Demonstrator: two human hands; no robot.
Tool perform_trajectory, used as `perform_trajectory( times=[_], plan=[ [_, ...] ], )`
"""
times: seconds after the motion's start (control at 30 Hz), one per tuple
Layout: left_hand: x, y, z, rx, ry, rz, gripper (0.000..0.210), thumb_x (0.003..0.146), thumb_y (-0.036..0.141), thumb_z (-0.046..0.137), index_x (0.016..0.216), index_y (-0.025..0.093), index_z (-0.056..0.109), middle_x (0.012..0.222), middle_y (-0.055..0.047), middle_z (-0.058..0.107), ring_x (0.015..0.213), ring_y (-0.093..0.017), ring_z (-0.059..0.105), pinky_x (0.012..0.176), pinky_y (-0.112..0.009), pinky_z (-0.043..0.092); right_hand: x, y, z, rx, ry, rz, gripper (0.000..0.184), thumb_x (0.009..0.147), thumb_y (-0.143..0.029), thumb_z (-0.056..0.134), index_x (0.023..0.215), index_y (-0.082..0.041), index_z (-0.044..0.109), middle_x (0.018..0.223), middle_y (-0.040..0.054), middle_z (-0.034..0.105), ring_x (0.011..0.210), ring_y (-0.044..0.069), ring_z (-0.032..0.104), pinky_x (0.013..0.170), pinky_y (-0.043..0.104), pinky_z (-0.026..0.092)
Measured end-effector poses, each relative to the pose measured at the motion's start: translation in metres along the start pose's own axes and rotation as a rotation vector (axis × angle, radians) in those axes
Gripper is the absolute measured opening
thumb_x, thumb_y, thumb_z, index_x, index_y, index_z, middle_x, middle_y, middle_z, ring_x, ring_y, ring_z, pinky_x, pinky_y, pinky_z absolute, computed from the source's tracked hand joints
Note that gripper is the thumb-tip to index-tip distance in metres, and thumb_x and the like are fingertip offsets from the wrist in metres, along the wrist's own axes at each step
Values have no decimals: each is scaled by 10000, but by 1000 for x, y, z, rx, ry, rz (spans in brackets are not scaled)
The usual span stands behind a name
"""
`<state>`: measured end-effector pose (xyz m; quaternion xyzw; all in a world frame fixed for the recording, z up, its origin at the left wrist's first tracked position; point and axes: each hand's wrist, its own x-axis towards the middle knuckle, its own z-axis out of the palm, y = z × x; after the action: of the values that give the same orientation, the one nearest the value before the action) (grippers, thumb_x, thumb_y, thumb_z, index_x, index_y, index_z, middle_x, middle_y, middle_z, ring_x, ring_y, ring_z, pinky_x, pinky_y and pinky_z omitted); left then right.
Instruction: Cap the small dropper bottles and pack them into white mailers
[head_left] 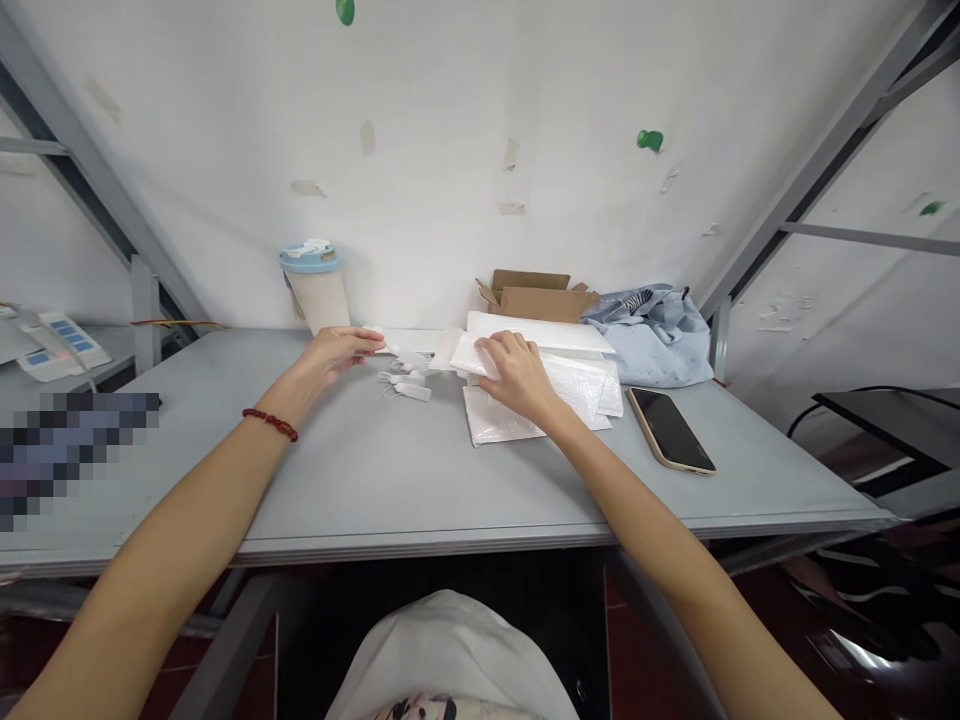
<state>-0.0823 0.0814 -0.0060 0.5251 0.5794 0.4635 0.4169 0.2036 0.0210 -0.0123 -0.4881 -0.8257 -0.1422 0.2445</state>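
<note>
My left hand [341,352], with a red beaded bracelet on its wrist, is closed in a pinch on the left of the table. A small white tag shows at its fingertips, mostly hidden. Just right of it lie several small white tags with thin loops [409,387] in a loose cluster. My right hand [519,372] is closed on the left end of a white bubble mailer [468,355], its fingers over the top. Beneath and behind that hand, more white mailers [504,424] are spread in an untidy pile.
A cream cup with a blue lid [319,285] stands by the wall. Behind the mailers are an open cardboard box [544,300] and a crumpled light blue cloth [660,340]. A phone [670,430] lies to the right on the grey table [360,480].
</note>
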Motion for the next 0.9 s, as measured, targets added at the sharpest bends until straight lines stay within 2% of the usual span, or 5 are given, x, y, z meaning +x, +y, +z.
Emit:
perform_trajectory(
  times=[0.2,0.4,0.6,0.77,0.9],
  plan=[
    [-4,9,7,-177,-53,74,271,491,251,812,706,184,662,726,-54,651,708,-177,586,634,-324,464,0,-1,0,20,14,3,345,796,-200,537,1140,-179,519,1136,129,542,1022,271,463,831,378,352],
    [-28,12,43,-287,-100,77,291,445,253,833,685,170,689,761,-49,669,711,-150,575,587,-258,417,-1,-7,-1,70,2,22,375,785,-210,551,1155,-164,522,1148,135,533,1044,274,458,851,388,365],
    [-49,14,68,-35,-201,186,287,562,398,777,755,186,752,686,-23,663,567,-102,456,508,-242,324,-2,-14,-1,111,24,11,390,765,-201,551,1153,-165,518,1125,131,544,1015,272,473,839,382,383],
    [-38,20,46,86,-99,280,311,659,449,672,764,169,755,749,-57,687,615,-133,502,519,-249,348,-1,-11,0,138,63,7,366,781,-219,535,1142,-163,515,1096,130,550,1013,272,471,829,381,388],
    [-19,17,12,465,-23,265,246,585,373,681,741,192,737,796,-54,715,795,-217,605,660,-276,429,-1,-8,0,133,68,19,359,793,-228,526,1144,-157,515,1093,133,549,1021,271,467,834,384,389]
  ],
)
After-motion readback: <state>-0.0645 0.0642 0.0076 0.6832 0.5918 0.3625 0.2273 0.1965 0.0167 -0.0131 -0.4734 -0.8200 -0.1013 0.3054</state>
